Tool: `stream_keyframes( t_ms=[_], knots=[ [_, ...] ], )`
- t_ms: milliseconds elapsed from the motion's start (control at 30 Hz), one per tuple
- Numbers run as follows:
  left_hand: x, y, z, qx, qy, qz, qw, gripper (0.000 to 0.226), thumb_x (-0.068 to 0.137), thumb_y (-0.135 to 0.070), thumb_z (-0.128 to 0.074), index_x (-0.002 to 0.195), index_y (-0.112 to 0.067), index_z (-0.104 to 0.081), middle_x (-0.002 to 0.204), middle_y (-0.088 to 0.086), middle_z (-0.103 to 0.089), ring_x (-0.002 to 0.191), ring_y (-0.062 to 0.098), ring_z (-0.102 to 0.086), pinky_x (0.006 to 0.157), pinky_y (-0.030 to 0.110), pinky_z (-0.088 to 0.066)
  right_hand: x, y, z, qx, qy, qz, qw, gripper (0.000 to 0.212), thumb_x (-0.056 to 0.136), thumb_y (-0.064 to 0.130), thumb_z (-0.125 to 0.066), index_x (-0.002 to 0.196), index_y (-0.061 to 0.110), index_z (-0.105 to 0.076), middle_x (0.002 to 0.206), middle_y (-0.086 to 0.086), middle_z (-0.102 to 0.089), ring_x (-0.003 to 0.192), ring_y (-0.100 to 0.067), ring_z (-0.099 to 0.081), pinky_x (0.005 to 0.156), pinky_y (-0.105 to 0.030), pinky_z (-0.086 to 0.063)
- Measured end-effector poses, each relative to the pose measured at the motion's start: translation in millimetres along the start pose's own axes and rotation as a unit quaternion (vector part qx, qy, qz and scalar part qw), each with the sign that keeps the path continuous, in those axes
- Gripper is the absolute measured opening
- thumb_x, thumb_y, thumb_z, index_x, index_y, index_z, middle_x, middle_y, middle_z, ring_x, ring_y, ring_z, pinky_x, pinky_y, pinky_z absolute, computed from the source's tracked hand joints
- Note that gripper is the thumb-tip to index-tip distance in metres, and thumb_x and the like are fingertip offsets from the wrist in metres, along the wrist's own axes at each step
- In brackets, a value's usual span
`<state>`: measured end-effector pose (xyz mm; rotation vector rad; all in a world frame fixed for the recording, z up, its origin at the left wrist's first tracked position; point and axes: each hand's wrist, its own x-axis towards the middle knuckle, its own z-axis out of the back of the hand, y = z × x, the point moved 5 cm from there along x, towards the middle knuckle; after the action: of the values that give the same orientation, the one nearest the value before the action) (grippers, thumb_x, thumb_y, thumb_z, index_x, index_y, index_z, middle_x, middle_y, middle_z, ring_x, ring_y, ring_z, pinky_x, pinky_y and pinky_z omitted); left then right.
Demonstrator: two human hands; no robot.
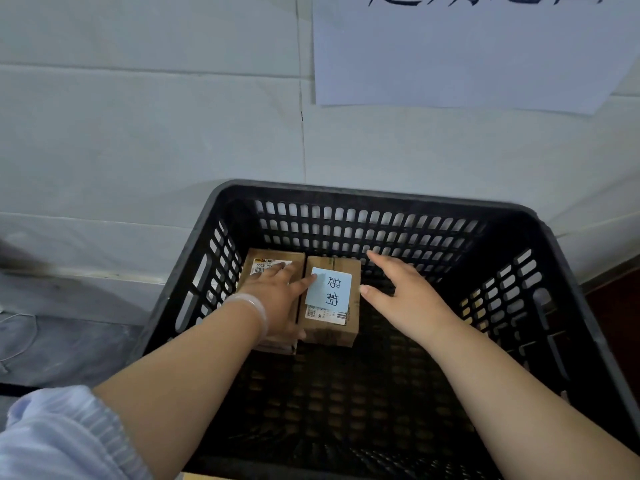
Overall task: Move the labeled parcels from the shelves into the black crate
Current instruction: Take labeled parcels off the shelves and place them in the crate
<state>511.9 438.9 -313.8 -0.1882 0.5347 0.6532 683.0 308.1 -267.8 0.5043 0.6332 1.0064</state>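
A light blue ribbed sleeve [59, 434] is cut off at the bottom left corner. The left hand [277, 296] lies flat on a small brown cardboard parcel [268, 268] inside the black plastic crate with holes [381, 216]. Its fingers [304, 282] are spread and grip nothing; the hand hides most of that box. Just right of those fingers sits a second brown cardboard parcel [332, 303], long side pointing away, with a blue paper note [329, 289] on top. The right hand [405, 292] hovers beside it, fingers open, holding nothing.
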Motion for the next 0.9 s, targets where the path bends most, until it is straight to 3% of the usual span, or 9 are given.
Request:
stream_keyframes(
  t_ms=[100, 267, 500, 633, 767, 900],
  knots=[
    [-0.9, -7.1, 18.2, -0.015, -0.042, 0.007, 0.999, 0.096, 0.083, -0.068, -0.058, 0.154, -0.042, 0.001, 0.166, -0.002, -0.001, 0.152, 0.027, -0.002, 0.120, 0.052, -0.009, -5.9, 5.7, 4.1, -0.061, 0.003, 0.011, 0.998, 0.072, 0.089, 0.057, -0.054, 0.150, 0.046, -0.018, 0.160, 0.013, -0.015, 0.147, -0.009, -0.011, 0.119, -0.040, -0.021],
    [-25.4, -33.4, 65.7, 0.000, -0.165, -0.017, 0.986, 0.089, 0.085, -0.071, -0.049, 0.154, -0.042, 0.000, 0.166, -0.002, -0.001, 0.152, 0.021, 0.000, 0.122, 0.053, -0.007, -23.9, 27.5, 31.7, -0.199, -0.035, 0.049, 0.978, 0.082, 0.085, 0.070, -0.046, 0.152, 0.043, -0.008, 0.162, 0.008, -0.007, 0.149, -0.015, -0.007, 0.120, -0.041, -0.013],
    [-85.4, -83.1, 132.0, -0.018, -0.322, -0.082, 0.943, 0.086, 0.087, -0.068, -0.049, 0.154, -0.042, -0.002, 0.166, -0.002, 0.002, 0.152, 0.020, 0.003, 0.122, 0.050, -0.001, -93.9, 51.0, 79.4, -0.242, -0.163, 0.061, 0.955, 0.091, 0.080, 0.076, -0.045, 0.153, 0.038, -0.005, 0.163, 0.006, -0.005, 0.149, -0.013, -0.002, 0.121, -0.041, -0.005],
    [-114.2, -134.8, 158.5, -0.015, -0.368, -0.177, 0.913, 0.084, 0.089, -0.069, -0.045, 0.154, -0.042, 0.000, 0.166, -0.003, 0.001, 0.152, 0.021, 0.002, 0.122, 0.052, -0.002, -161.0, 53.7, 107.1, -0.262, -0.243, 0.022, 0.934, 0.092, 0.080, 0.076, -0.043, 0.153, 0.037, -0.003, 0.163, 0.004, -0.005, 0.149, -0.015, -0.003, 0.121, -0.043, -0.010],
    [-145.2, -199.4, 168.2, -0.005, -0.393, -0.285, 0.874, 0.083, 0.088, -0.070, -0.044, 0.155, -0.041, -0.004, 0.166, -0.002, -0.002, 0.152, 0.022, -0.001, 0.121, 0.053, -0.005, -241.4, 44.6, 121.3, -0.278, -0.304, -0.054, 0.910, 0.092, 0.077, 0.081, -0.032, 0.153, 0.037, -0.004, 0.162, 0.006, -0.009, 0.149, -0.015, -0.006, 0.120, -0.039, -0.003],
    [-184.8, -278.4, 163.4, -0.002, -0.394, -0.384, 0.835, 0.082, 0.089, -0.070, -0.043, 0.154, -0.041, -0.003, 0.165, -0.001, -0.006, 0.152, 0.022, -0.002, 0.121, 0.053, -0.008, -337.8, 20.9, 130.5, -0.278, -0.353, -0.160, 0.879, 0.090, 0.081, 0.077, -0.042, 0.151, 0.044, 0.005, 0.162, 0.012, 0.003, 0.149, -0.011, 0.005, 0.120, -0.036, 0.003]
  ],
)
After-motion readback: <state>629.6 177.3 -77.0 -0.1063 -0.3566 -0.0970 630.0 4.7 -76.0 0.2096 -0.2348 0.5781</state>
